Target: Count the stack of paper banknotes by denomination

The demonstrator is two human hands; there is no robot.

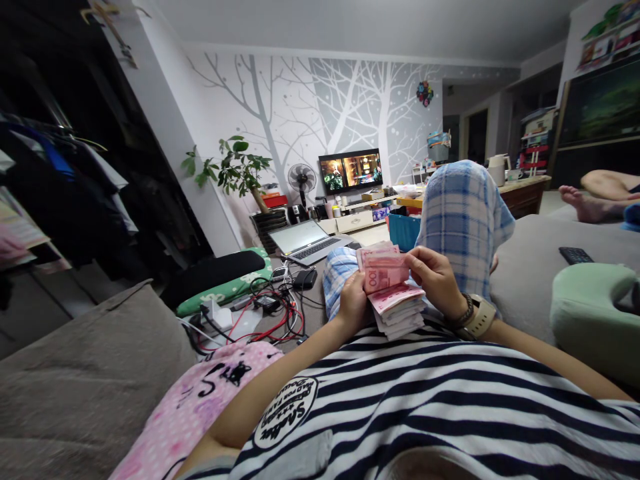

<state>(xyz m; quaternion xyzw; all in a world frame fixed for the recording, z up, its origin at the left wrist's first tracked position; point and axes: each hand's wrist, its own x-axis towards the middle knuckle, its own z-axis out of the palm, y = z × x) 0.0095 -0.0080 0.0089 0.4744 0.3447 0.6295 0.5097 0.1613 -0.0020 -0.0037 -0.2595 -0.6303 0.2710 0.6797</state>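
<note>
One television (pixel 351 170) glows beyond two hands (pixel 436 275) (one watch (pixel 481 318)) holding banknotes (pixel 385 272).

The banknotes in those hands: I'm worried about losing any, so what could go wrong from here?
1. The lower stack appears to rest unheld on the striped shirt, so a shift of the body might spill it.
2. The right hand pinches the edge of the red 100 banknotes in the left hand; it could catch two together.
3. A dropped note might land among the tangled cables.
</note>
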